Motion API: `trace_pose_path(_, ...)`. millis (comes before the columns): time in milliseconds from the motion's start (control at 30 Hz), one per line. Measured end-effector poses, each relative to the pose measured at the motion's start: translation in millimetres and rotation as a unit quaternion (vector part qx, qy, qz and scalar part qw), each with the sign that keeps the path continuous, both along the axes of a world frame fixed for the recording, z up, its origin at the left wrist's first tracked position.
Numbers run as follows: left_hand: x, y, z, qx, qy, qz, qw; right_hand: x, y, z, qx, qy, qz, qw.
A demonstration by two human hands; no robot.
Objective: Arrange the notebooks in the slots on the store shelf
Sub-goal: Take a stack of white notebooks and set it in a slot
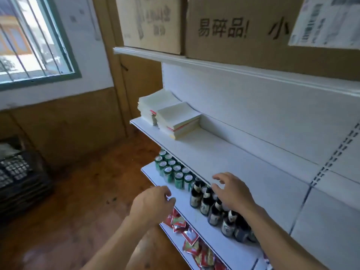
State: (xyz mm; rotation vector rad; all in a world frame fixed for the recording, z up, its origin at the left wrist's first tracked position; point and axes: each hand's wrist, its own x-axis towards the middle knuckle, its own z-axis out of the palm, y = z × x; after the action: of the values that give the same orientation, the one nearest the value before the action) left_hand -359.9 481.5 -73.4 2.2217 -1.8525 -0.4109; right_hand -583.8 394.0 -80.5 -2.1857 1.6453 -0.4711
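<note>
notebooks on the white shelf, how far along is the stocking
Done: a taller notebook stack and a lower notebook stack sit side by side at the left end of the middle shelf. In hand: nothing; the left hand and right hand are empty, in front of the shelving. Left: the shelf right of the stacks is bare, and no more notebooks are in view.

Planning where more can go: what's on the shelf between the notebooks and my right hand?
Nothing: in the head view the shelf is bare from the notebooks to the right hand.
</note>
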Motion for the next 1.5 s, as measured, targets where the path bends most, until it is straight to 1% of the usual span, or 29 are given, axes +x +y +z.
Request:
trace_pose_path(167, 74, -32, -4, -0.005, 0.004, 0.057, 0.998, 88, -52, 0, 0.003, -0.003, 0.042, 0.999)
trace_pose_path(333, 133, -107, -10, -0.018, 0.01, 0.083, 0.996, 159, -130, -5, -0.013, -0.028, 0.047, 0.998)
trace_pose_path(467, 178, -186, -1, -0.037, -0.008, 0.053, 0.998, 210, -208, 2, -0.047, -0.072, 0.02, 0.996)
trace_pose_path(567, 209, -236, 6, -0.04, 0.011, 0.036, 0.998, 242, -257, 9, -0.077, -0.087, -0.006, 0.993)
trace_pose_path(633, 229, -267, 6, -0.036, 0.024, 0.027, 0.999, 260, -283, 12, -0.104, -0.079, -0.02, 0.991)
trace_pose_path(700, 245, -294, 4, -0.022, 0.039, 0.008, 0.999, 271, -301, 11, -0.099, -0.052, -0.034, 0.993)
trace_pose_path(733, 251, -309, 4, -0.015, 0.044, -0.009, 0.999, 275, -310, 8, -0.08, -0.021, -0.04, 0.996)
trace_pose_path(767, 258, -325, 3, -0.008, 0.055, -0.029, 0.998, 279, -318, 5, -0.055, 0.029, -0.047, 0.997)
trace_pose_path(833, 270, -356, 0, 0.009, 0.093, -0.076, 0.993, 286, -329, -5, -0.025, 0.135, -0.06, 0.989)
trace_pose_path(867, 276, -372, -1, 0.021, 0.119, -0.101, 0.988, 290, -329, -11, -0.027, 0.166, -0.066, 0.984)
trace_pose_path(900, 282, -386, -1, 0.03, 0.147, -0.125, 0.981, 293, -325, -16, -0.042, 0.171, -0.074, 0.982)
trace_pose_path(967, 292, -411, 5, 0.063, 0.22, -0.16, 0.96, 298, -315, -21, -0.091, 0.129, -0.092, 0.983)
trace_pose_path(1000, 295, -420, 10, 0.093, 0.277, -0.167, 0.942, 299, -309, -22, -0.109, 0.104, -0.098, 0.984)
trace_pose_path(1067, 299, -436, 23, 0.151, 0.408, -0.168, 0.885, 303, -298, -18, -0.131, 0.064, -0.116, 0.983)
trace_pose_path(1100, 299, -444, 28, 0.147, 0.445, -0.173, 0.866, 307, -295, -15, -0.131, 0.054, -0.128, 0.982)
trace_pose_path(1133, 300, -452, 31, 0.1, 0.436, -0.19, 0.874, 310, -293, -13, -0.13, 0.046, -0.138, 0.981)
trace_pose_path(1167, 301, -465, 31, 0.018, 0.372, -0.221, 0.901, 315, -293, -11, -0.131, 0.04, -0.15, 0.979)
trace_pose_path(1200, 305, -480, 31, -0.081, 0.262, -0.251, 0.928, 319, -293, -10, -0.129, 0.037, -0.165, 0.977)
trace_pose_path(1233, 311, -496, 33, -0.166, 0.136, -0.274, 0.937, 324, -294, -9, -0.122, 0.04, -0.176, 0.976)
trace_pose_path(1267, 318, -512, 34, -0.196, 0.034, -0.299, 0.933, 329, -295, -8, -0.11, 0.045, -0.18, 0.976)
trace_pose_path(1300, 326, -528, 33, -0.171, -0.05, -0.335, 0.925, 332, -294, -8, -0.097, 0.051, -0.183, 0.977)
trace_pose_path(1333, 334, -542, 31, -0.128, -0.108, -0.379, 0.91, 335, -294, -8, -0.086, 0.056, -0.186, 0.977)
trace_pose_path(1367, 342, -552, 27, -0.094, -0.141, -0.42, 0.892, 336, -294, -9, -0.077, 0.061, -0.194, 0.976)
trace_pose_path(1400, 349, -559, 24, -0.079, -0.159, -0.452, 0.874, 338, -294, -9, -0.069, 0.064, -0.206, 0.974)
trace_pose_path(1433, 353, -562, 21, -0.083, -0.169, -0.475, 0.86, 339, -295, -9, -0.062, 0.066, -0.221, 0.971)
trace_pose_path(1500, 361, -565, 16, -0.11, -0.186, -0.496, 0.841, 341, -297, -11, -0.058, 0.066, -0.241, 0.967)
